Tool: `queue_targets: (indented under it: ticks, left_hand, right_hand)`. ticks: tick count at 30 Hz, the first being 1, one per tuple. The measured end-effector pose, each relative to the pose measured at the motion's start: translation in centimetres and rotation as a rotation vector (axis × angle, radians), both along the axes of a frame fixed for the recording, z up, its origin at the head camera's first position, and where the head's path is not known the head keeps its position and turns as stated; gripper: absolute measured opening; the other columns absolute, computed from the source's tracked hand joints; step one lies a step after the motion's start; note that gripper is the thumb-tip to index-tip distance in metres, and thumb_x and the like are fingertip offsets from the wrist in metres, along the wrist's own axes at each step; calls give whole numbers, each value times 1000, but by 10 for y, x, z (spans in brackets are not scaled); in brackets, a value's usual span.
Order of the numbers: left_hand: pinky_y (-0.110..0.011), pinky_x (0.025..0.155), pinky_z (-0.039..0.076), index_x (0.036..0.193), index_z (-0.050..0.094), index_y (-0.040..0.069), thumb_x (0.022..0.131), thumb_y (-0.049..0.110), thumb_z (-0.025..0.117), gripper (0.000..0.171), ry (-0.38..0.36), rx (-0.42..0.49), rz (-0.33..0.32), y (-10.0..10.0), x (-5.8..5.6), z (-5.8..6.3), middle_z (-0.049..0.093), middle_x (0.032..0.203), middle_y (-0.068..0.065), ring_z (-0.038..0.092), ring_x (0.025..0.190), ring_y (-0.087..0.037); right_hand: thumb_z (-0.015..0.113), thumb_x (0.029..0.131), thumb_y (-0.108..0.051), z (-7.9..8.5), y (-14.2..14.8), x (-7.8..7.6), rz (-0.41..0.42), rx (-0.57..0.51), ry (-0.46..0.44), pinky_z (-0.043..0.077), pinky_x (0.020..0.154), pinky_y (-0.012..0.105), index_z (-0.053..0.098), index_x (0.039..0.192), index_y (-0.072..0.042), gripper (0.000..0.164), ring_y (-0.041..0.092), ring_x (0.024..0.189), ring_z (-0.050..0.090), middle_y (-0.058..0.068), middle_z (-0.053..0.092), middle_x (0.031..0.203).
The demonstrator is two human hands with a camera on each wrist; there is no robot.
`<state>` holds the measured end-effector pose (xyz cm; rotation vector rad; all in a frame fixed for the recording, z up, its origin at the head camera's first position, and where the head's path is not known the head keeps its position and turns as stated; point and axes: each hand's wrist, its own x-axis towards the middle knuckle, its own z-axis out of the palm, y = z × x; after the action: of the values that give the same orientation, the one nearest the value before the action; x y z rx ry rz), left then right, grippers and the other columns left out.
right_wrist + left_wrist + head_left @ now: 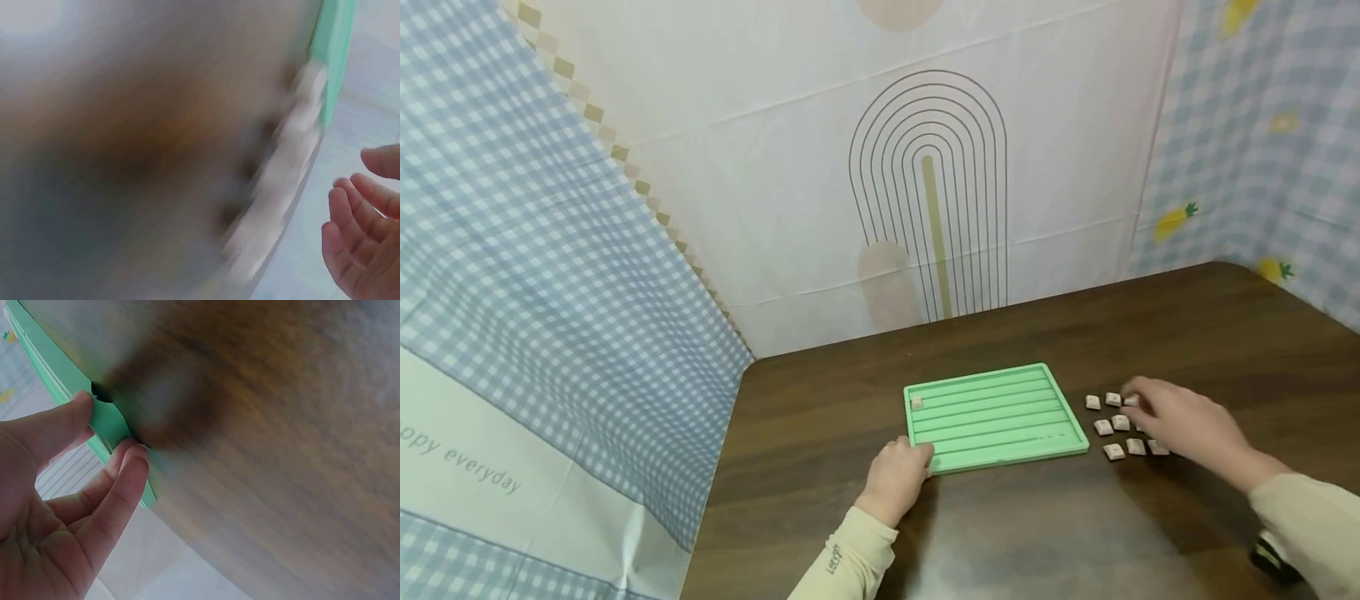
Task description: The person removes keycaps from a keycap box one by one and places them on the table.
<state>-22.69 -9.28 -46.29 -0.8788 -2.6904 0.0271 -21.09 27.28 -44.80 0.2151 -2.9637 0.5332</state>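
Note:
A green ridged tray (992,417) lies on the table, with one pale keycap (917,402) in its upper left corner. My left hand (897,477) holds the tray's near left corner; in the left wrist view, thumb and fingers (122,494) grip the green edge. To the right of the tray, several whitish keycaps (1102,427) sit in loose rows. Over the right side of these rows hovers my right hand (1187,425), covering some of them. The right wrist view shows its fingers (350,240) loosely bent and apart from the thumb, nothing between them. The keycaps are blurred there.
The dark wooden table (1015,533) runs back to a white patterned cloth (775,208). Blue checked cloth (587,250) hangs along the left side, and more checked cloth (1247,167) at the right. A dark object (1273,562) shows by the right sleeve.

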Motion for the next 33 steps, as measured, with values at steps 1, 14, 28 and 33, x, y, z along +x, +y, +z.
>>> queue_targets:
  ticks: [1, 14, 28, 33]
  left_hand:
    - [-28, 48, 51, 73, 58, 13, 76, 23, 72, 17, 16, -5, 2, 2, 1, 0, 59, 62, -7, 55, 58, -21]
    - [-26, 44, 50, 82, 62, 16, 79, 26, 67, 12, 72, -56, 13, 30, 8, -2, 61, 66, -9, 55, 59, -19]
    - [-24, 45, 50, 88, 63, 20, 80, 32, 65, 14, 80, -95, 10, 52, 18, -10, 64, 70, -7, 55, 59, -17]
    - [-24, 43, 50, 85, 64, 21, 81, 30, 64, 10, 133, -83, 11, 54, 16, -13, 63, 67, -7, 54, 57, -16]
  right_hand:
    - [58, 87, -23, 3, -12, -6, 16, -7, 12, 40, 44, 30, 60, 108, -5, 29, 10, 61, 52, 7, 66, 87]
    - [61, 86, -28, -3, -153, -80, 273, -4, 8, 52, 75, 47, 58, 114, -5, 36, 30, 98, 57, 14, 62, 110]
    - [58, 89, -25, -27, -177, -84, 180, 120, 38, 51, 62, 40, 61, 97, -12, 16, 25, 84, 51, 8, 60, 95]
    - [57, 89, -25, -27, -176, -84, 172, 108, 54, 51, 62, 40, 61, 96, -11, 16, 24, 83, 52, 8, 61, 94]
